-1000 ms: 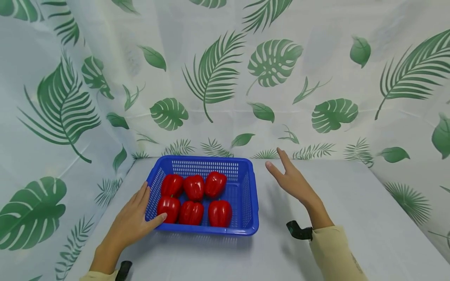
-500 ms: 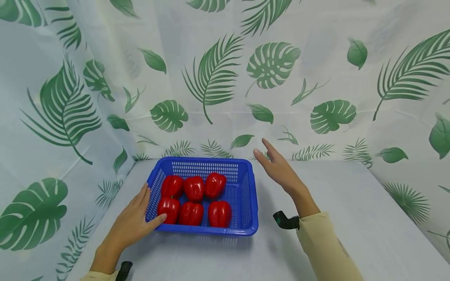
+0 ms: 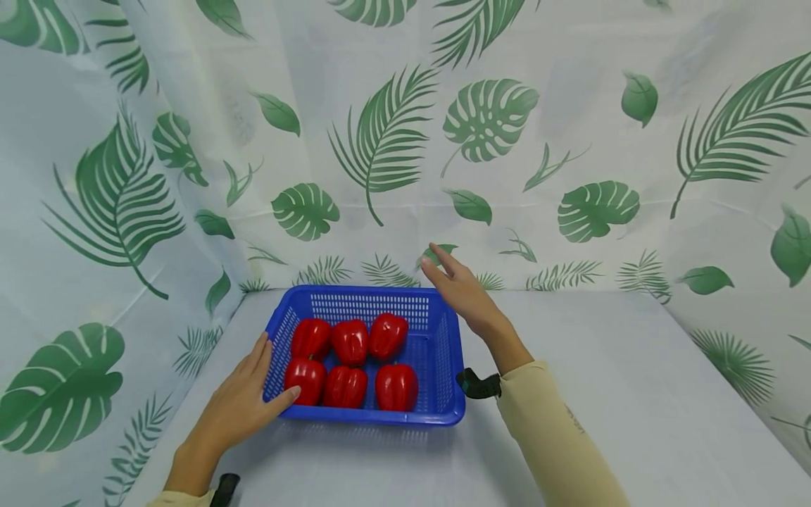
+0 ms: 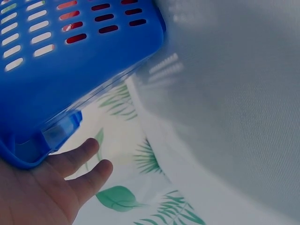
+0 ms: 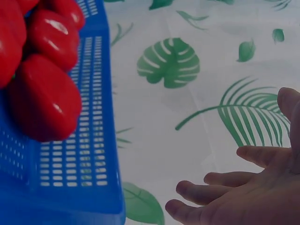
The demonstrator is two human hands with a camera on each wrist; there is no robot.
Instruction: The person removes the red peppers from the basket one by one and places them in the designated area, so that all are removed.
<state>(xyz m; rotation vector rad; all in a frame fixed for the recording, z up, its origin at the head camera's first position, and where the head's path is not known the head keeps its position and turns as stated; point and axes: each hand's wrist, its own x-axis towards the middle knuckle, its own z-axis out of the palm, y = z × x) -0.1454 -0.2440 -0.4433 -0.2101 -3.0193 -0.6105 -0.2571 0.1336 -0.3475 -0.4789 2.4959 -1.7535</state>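
Note:
A blue perforated basket [image 3: 461, 366] holds several shiny red bell peppers [image 3: 396, 387], arranged in two rows toward its left side. The left hand [image 3: 236, 405] rests against the basket's left rim, thumb over the near-left corner; the left wrist view shows this hand [image 4: 42, 192] touching the rim with its fingers extended. The right hand [image 3: 465, 292] is raised by the basket's far-right corner, fingers straight and holding nothing. In the right wrist view a gap separates the right hand [image 5: 248, 192] from the basket [image 5: 115, 154].
A white table surface [image 3: 602, 394] extends right of the basket and in front of it. Behind and to the left hangs a white cloth [image 3: 393, 42] with green leaf prints. Dark wrist mounts [image 3: 478, 384] are attached at both sleeves.
The right hand has moved left, from beside the basket to its far-right corner. The left hand, basket and peppers keep their places, while the head view has shifted slightly.

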